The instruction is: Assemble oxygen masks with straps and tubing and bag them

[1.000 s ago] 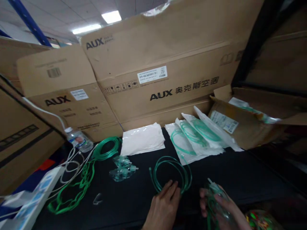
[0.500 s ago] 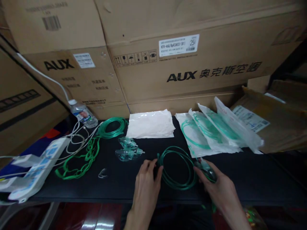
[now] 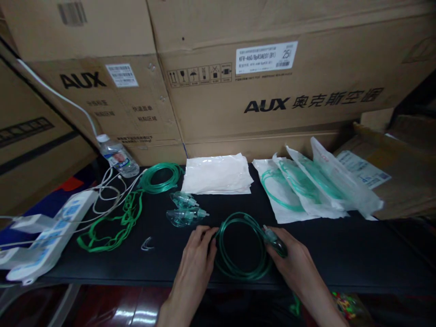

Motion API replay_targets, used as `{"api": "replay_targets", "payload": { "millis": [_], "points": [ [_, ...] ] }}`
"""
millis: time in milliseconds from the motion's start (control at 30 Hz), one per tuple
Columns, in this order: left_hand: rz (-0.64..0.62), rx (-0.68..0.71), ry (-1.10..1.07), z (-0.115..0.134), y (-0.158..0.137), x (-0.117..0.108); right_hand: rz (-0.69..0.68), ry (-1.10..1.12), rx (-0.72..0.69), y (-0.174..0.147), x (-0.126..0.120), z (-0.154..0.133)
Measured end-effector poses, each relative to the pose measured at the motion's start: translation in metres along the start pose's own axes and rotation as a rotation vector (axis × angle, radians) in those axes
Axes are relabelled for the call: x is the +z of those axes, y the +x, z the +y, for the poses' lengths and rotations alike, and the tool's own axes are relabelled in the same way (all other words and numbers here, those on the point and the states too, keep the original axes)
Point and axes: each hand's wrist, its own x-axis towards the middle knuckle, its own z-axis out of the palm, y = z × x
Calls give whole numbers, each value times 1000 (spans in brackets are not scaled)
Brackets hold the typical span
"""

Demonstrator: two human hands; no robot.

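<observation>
A coil of clear green tubing (image 3: pixel 223 261) lies on the black tabletop between my hands. At its left side, my left hand (image 3: pixel 197 252) closes thumb and fingers on the loops. My right hand (image 3: pixel 294 261) grips a small transparent green oxygen mask (image 3: pixel 279 247) with a pale connector, beside the coil's right side; the palm hides part of the mask. Green strap material hangs below that hand, past the table edge. Two more masks (image 3: pixel 185 217) rest left of the coil, farther back.
White pouches (image 3: pixel 218 175) are stacked behind the coil. Several filled pouches of green tubing (image 3: pixel 282 195) lean at the right by an open carton (image 3: pixel 405 181). Leftward are another tubing coil (image 3: pixel 145 179), green elastic straps (image 3: pixel 98 249), a bottle (image 3: pixel 121 159) and a power strip (image 3: pixel 51 240). Large cartons (image 3: pixel 211 118) stand behind.
Both hands, the coil and the held mask have shifted left and a little closer to me. The view has moved slightly. Both hands keep their hold.
</observation>
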Motion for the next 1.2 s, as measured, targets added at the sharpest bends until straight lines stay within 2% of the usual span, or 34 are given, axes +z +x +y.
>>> {"api": "replay_targets", "payload": {
  "millis": [167, 400, 567, 733, 800, 933, 1067, 1200],
  "points": [
    [-37, 27, -5, -4, 3, -4, 5, 61, 50, 2, 5, 1],
    [-60, 33, -24, 4, 17, 3, 31, 130, 86, -2, 11, -5],
    [24, 2, -44, 8, 17, 0, 42, 182, 92, -6, 11, 1],
    [144, 43, -7, 25, 12, -7, -11, 368, 203, -16, -2, 5],
    [122, 101, -17, 39, 14, -5, -6, 462, 230, -18, -9, 6],
    [-26, 194, 32, 69, 31, 6, 10, 590, 233, -19, -17, 6],
    [-153, 91, 234, 86, 52, 21, -120, 588, 153, -21, -17, 7],
    [-164, -36, 319, 90, 64, 32, -217, 498, 58, -27, -13, 12]
  ]
}}
